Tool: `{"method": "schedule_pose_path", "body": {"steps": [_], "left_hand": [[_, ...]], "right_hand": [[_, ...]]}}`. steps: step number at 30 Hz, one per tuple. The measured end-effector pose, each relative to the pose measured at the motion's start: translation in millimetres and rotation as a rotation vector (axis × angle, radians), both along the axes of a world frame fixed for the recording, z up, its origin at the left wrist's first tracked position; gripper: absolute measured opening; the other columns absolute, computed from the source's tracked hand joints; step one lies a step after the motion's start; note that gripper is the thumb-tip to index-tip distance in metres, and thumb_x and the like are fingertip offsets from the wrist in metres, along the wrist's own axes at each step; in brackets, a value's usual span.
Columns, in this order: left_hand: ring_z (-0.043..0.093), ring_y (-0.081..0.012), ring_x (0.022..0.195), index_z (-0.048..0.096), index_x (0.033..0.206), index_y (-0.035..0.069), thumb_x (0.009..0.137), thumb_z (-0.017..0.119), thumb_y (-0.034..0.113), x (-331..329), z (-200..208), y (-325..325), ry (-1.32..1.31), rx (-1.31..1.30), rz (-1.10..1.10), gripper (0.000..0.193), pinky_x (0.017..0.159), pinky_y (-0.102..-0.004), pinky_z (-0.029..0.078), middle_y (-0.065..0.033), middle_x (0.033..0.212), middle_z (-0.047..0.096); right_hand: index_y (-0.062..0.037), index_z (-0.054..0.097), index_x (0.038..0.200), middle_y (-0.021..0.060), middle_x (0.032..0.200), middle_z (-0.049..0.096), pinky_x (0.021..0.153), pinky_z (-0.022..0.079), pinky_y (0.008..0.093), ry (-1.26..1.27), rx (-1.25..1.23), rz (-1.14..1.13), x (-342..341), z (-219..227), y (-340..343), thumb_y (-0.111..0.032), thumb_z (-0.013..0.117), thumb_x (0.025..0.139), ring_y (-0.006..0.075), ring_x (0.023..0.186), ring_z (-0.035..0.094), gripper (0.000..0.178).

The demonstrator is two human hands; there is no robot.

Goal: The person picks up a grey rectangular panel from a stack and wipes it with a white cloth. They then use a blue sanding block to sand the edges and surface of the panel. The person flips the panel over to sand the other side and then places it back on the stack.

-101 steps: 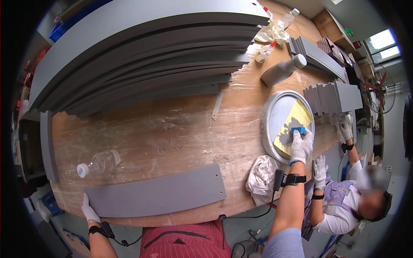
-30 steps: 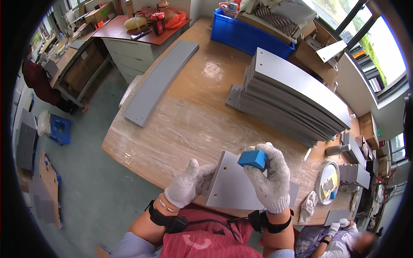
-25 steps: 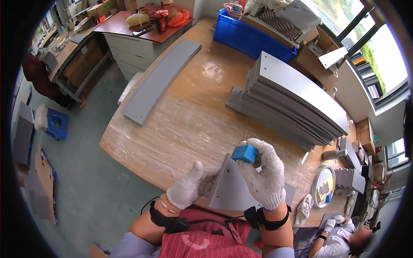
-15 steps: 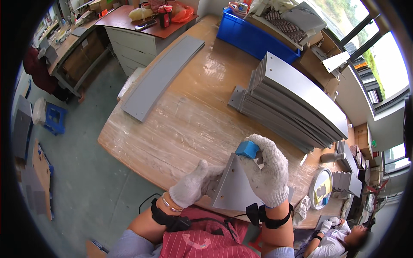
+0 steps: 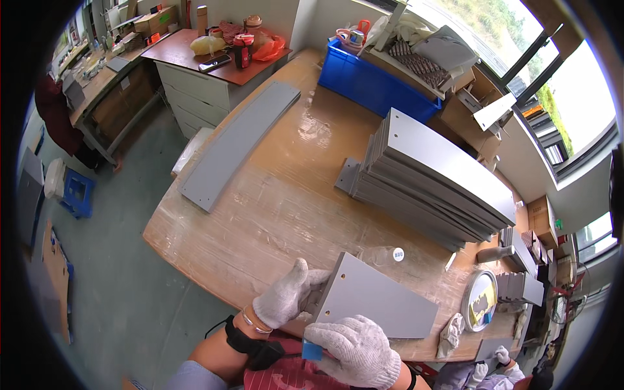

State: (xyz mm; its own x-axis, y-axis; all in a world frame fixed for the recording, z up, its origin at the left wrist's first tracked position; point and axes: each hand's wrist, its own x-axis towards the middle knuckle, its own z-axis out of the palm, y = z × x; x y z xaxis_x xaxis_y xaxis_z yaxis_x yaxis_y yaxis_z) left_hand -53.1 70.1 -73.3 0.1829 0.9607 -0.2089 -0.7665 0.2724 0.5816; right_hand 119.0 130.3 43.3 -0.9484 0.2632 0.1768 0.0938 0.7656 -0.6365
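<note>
A flat grey panel (image 5: 380,299) with small holes near one end is in front of me, tilted at the table's near edge. At its left edge is my left hand (image 5: 286,299) in a white knitted glove, thumb raised, fingers against the panel edge and partly hidden by it. My right hand (image 5: 357,348), gloved alike, is closed around a small blue block (image 5: 312,350) at the panel's lower left corner. A clear bottle-like container (image 5: 385,255) lies just beyond the panel.
On the wooden table (image 5: 260,227), a long curved grey panel (image 5: 240,143) lies left and a stack of grey panels (image 5: 429,175) right. A blue bin (image 5: 377,91) stands behind. A round white tub (image 5: 480,300) and cloth (image 5: 451,335) lie right, near another person's gloved hands (image 5: 478,374).
My right hand has brought the blue block from the panel's far corner down to its near left corner. The panel lies lower, and the clear container has come into sight. My left hand stays beside the edge.
</note>
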Motion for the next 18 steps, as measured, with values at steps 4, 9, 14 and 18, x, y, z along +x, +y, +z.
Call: {"method": "schedule_pose_path", "body": {"steps": [4,9,14,18], "left_hand": [[0.061,-0.0216,0.12,0.046,0.144,-0.008,0.097,0.05,0.065,-3.2,-9.7,-0.5,0.186,-0.011,0.059,0.087,0.1,-0.0338,0.049,-0.0161,0.133,0.062],[0.062,-0.0122,0.102,0.055,0.136,-0.004,0.092,0.074,0.02,-2.1,29.2,16.7,0.687,-0.173,-0.083,0.054,0.089,-0.0271,0.05,-0.0069,0.115,0.067],[0.062,-0.0142,0.114,0.054,0.139,-0.005,0.091,0.074,0.01,11.0,28.4,-3.5,0.554,0.006,0.054,0.054,0.1,-0.0306,0.05,-0.0114,0.127,0.067],[0.062,-0.0146,0.113,0.055,0.139,-0.004,0.09,0.075,0.006,13.4,39.4,-12.4,0.584,0.015,0.034,0.054,0.1,-0.0315,0.051,-0.0096,0.126,0.067]], "right_hand": [[-0.0097,0.068,0.114,0.0085,0.095,0.074,0.073,0.055,0.037,-0.022,-0.133,-0.19,20.3,14.2,11.2,-0.011,0.085,0.071,0.0274,0.082,0.072,0.047],[0.0018,0.062,0.115,0.0115,0.109,0.071,0.09,0.054,0.0319,0.455,-0.633,-0.883,35.4,0.6,14.7,0.007,0.079,0.076,0.0172,0.101,0.067,0.042],[0.0016,0.061,0.119,0.0113,0.114,0.069,0.09,0.053,0.0304,0.54,-0.434,-0.875,24.3,-15.6,24.0,0.007,0.078,0.078,0.0171,0.101,0.067,0.045],[0.0013,0.064,0.119,0.0105,0.109,0.072,0.082,0.055,0.0293,0.455,-0.312,-0.819,6.3,-12.5,18.9,0.0,0.083,0.078,0.0164,0.093,0.068,0.045]]}}
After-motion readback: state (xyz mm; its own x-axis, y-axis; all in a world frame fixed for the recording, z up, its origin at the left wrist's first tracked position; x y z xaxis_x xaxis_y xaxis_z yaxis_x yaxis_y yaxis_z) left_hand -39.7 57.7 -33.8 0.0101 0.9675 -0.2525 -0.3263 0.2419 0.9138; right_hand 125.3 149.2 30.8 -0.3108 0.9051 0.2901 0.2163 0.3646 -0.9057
